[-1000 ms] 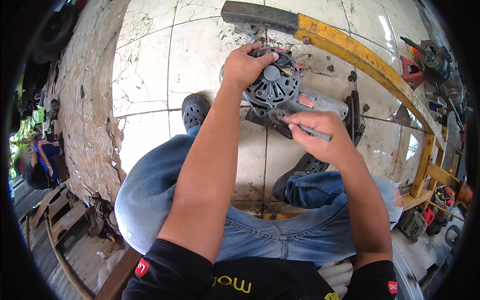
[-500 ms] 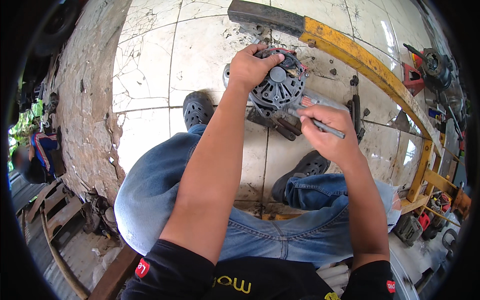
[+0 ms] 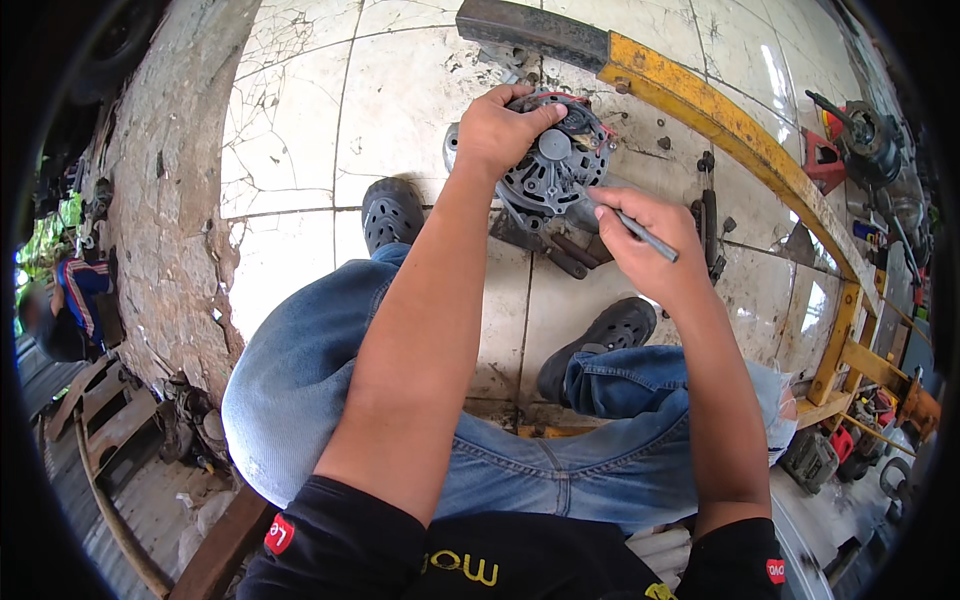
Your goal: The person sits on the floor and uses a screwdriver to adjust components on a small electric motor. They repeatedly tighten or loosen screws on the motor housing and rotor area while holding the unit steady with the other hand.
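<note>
A grey metal alternator (image 3: 552, 150) with a slotted round end cover and red wires rests upright on the tiled floor between my feet. My left hand (image 3: 505, 130) grips its upper left side, thumb pressed on the cover near the wires. In my right hand (image 3: 650, 235) is a slim grey rod-shaped tool (image 3: 648, 236), held like a pen. Its working end points at the lower right of the cover, close to the slots; that tip is too blurred to make out. My right fingertips are near the alternator's edge.
Dark-handled tools (image 3: 570, 255) lie just below the alternator, and a long dark tool (image 3: 710, 220) lies to the right. A yellow steel beam (image 3: 720, 100) arches across the far and right sides. A red stand (image 3: 822, 160) stands beyond it. Another person (image 3: 70, 310) sits at far left.
My right hand has shifted slightly up and left, bringing the tool nearer the cover's slots. My left hand keeps its grip on the alternator.
</note>
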Tool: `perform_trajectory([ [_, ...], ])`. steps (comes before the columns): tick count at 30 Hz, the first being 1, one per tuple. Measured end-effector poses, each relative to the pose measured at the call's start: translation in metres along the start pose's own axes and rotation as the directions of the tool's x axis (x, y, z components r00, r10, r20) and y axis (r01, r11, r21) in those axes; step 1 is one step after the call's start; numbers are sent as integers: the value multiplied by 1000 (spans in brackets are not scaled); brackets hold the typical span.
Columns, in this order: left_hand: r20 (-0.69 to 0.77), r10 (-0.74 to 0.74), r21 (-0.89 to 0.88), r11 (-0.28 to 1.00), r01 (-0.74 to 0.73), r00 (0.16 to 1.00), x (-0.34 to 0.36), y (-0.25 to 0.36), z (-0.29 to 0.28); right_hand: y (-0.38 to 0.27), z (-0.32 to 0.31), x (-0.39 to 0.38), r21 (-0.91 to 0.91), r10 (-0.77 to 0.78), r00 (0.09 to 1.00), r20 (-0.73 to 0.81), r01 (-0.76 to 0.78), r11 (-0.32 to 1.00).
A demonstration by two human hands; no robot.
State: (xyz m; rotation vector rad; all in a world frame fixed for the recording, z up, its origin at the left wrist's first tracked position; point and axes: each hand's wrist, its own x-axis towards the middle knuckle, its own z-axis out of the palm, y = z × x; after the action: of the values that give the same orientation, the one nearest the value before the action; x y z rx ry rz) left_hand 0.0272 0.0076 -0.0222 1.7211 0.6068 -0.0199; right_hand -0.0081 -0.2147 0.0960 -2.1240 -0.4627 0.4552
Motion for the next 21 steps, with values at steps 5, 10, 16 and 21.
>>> perform_trajectory([
  [5,-11,-5,29,1000,5,1000,-4,3,-1,20,-18,-9,-58,37,996,78,-33,998],
  [10,-26,8,25,1000,-7,1000,-1,2,-1,15,-9,5,119,145,989,-40,-140,983],
  [16,-35,-10,43,999,12,999,-6,5,-1,22,-16,-8,-33,122,992,-14,-123,992],
  [21,-51,5,17,1000,-5,999,-8,5,0,15,-5,-2,158,251,956,-152,-227,961],
])
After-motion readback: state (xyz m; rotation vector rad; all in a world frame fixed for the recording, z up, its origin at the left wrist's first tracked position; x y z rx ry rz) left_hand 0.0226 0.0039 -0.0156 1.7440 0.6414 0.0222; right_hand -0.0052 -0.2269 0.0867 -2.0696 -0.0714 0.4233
